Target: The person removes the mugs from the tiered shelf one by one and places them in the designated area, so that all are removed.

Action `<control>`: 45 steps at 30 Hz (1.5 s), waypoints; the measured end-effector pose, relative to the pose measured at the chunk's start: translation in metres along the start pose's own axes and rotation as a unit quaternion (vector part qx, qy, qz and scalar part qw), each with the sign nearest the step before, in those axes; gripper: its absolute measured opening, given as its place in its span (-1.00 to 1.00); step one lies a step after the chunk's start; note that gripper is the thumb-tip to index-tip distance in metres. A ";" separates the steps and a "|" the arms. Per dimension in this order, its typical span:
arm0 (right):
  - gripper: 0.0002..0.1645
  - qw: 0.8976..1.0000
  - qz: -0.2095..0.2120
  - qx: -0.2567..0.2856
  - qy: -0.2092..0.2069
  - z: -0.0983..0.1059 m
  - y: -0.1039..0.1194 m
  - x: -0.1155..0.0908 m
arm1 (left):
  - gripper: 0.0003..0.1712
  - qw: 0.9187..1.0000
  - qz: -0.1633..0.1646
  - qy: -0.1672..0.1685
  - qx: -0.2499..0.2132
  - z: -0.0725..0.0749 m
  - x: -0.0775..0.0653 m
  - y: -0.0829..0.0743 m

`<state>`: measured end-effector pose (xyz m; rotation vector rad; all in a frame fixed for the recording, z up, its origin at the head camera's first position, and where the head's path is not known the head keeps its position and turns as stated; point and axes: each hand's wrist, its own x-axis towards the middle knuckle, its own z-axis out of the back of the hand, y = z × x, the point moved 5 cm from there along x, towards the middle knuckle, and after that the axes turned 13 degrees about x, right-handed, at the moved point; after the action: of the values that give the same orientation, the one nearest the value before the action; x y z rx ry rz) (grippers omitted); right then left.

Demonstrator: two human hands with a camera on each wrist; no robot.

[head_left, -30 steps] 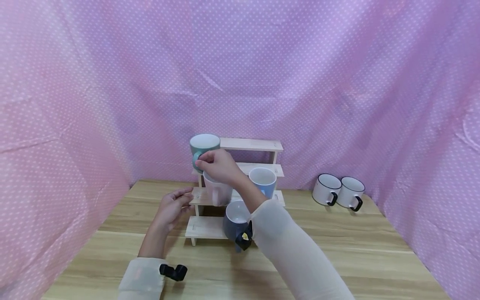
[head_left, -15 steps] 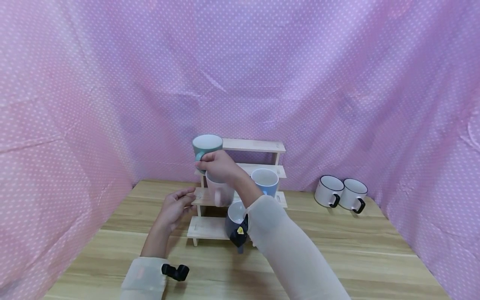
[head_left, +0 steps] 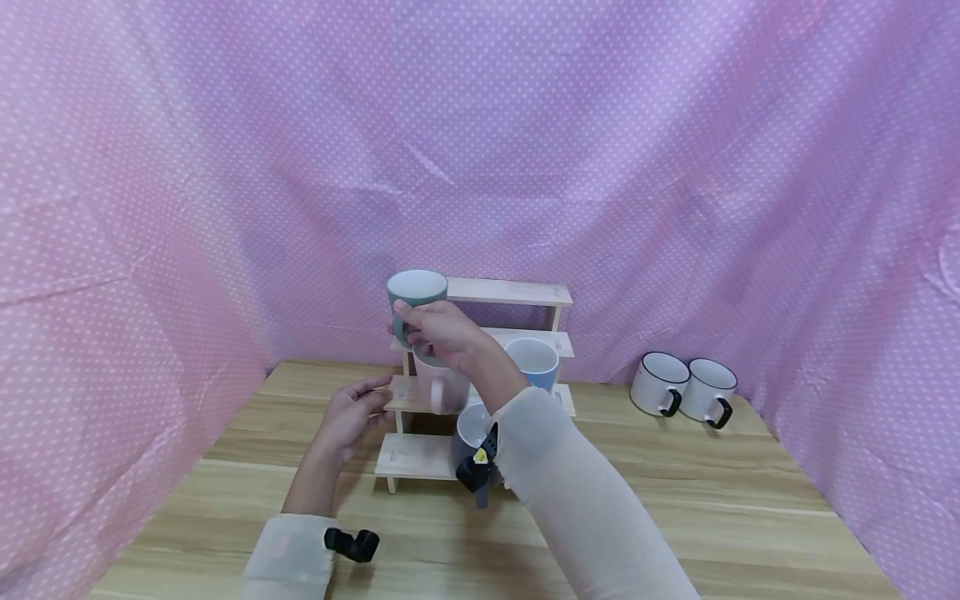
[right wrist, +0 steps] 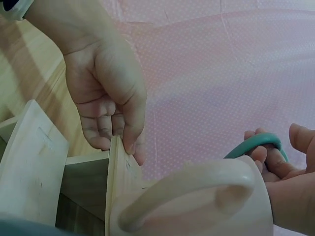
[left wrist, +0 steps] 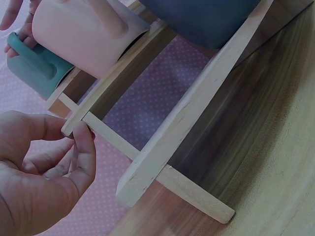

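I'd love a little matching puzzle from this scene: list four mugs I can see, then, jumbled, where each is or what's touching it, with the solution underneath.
Mugs
1. Teal mug
2. Pink mug
3. Dark gray mug
4. Left one of the two white mugs

Clues
A. On the lowest step of the wooden shelf
B. On the tabletop, apart from the shelf
C. Touched by the right hand
D. On the step whose end the left hand pinches

Pairs: 1-C, 2-D, 3-A, 4-B
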<state>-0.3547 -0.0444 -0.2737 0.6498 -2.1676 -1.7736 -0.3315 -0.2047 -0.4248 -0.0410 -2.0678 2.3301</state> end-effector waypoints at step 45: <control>-0.65 0.994 0.058 0.092 -0.001 -0.004 0.000 -0.002 | -0.47 1.000 -0.007 0.006 0.002 -0.001 -0.004 -0.002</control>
<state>-0.3511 -0.0472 -0.2724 0.5507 -2.3372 -1.5314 -0.3275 -0.2033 -0.4226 -0.0413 -2.0503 2.3204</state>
